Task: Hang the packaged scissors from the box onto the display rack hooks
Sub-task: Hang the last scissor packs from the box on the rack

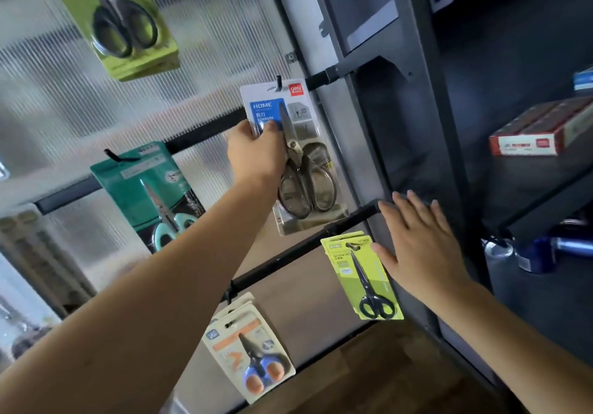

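Item: packaged scissors point(298, 160), grey-handled, on a white card with a blue label, sealed under a clear blister. The left hand point(256, 153) is pinching the card's left edge, thumb pressing on the blue label, while the card's top slot is sitting at a black hook point(278, 82) just above the fingers; whether it is fully seated cannot be told. The right hand point(420, 243) is hovering below and to the right, fingers spread flat, gripping nothing, just beside a lime-carded pair point(365, 280). Handling, judged: light but bottom-heavy, stiff card, slick plastic, best taken by the card edge clear of the slot. Containers: the supply box is not showing; a red-and-white carton point(542, 133) is sitting on a shelf beyond the right hand, contents unseen.
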`<state>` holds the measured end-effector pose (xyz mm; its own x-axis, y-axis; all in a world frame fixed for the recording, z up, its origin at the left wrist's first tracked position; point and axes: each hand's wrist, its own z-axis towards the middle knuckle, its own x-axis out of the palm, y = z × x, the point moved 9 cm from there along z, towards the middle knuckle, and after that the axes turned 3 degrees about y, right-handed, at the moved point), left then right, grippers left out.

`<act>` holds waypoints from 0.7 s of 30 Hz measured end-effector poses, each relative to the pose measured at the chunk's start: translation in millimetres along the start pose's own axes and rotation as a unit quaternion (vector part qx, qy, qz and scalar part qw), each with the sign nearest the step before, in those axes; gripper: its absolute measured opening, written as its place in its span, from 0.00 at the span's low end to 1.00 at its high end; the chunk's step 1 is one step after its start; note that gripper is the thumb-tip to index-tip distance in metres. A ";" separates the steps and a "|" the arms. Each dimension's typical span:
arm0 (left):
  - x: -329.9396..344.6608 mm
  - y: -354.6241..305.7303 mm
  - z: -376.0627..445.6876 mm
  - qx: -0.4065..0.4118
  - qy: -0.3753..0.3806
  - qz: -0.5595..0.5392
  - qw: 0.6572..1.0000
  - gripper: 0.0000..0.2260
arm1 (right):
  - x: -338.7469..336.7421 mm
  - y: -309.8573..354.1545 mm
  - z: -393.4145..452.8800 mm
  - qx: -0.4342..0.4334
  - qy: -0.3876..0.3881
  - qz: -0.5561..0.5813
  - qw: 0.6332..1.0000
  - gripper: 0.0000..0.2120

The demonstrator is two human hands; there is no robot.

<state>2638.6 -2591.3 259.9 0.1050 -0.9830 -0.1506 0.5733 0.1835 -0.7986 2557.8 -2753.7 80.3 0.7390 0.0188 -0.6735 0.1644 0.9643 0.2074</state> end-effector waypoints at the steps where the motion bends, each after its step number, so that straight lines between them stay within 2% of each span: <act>1: 0.1 2.6 1.1 -0.007 0.000 -0.004 1.000 0.03 | 0.5 0.2 1.3 0.000 0.003 -0.001 1.000 0.31; 9: 2.5 19.7 12.1 -0.024 0.000 0.118 0.993 0.09 | 8.1 17.6 10.1 -0.014 0.016 0.002 1.000 0.30; 15: 4.6 37.4 14.5 -0.040 0.008 0.170 0.985 0.11 | 6.6 38.9 18.7 -0.028 0.016 -0.004 0.999 0.29; 21: -16.9 76.6 -24.0 -0.032 0.053 0.210 0.976 0.08 | 5.2 63.1 9.0 -0.034 0.017 0.004 0.999 0.28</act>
<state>2661.2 -2560.6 187.2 0.2342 -0.8157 -0.5290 0.4457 0.5737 -0.6872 2577.9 -2695.2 96.3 0.7171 0.0339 -0.6962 0.1138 0.9797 0.1649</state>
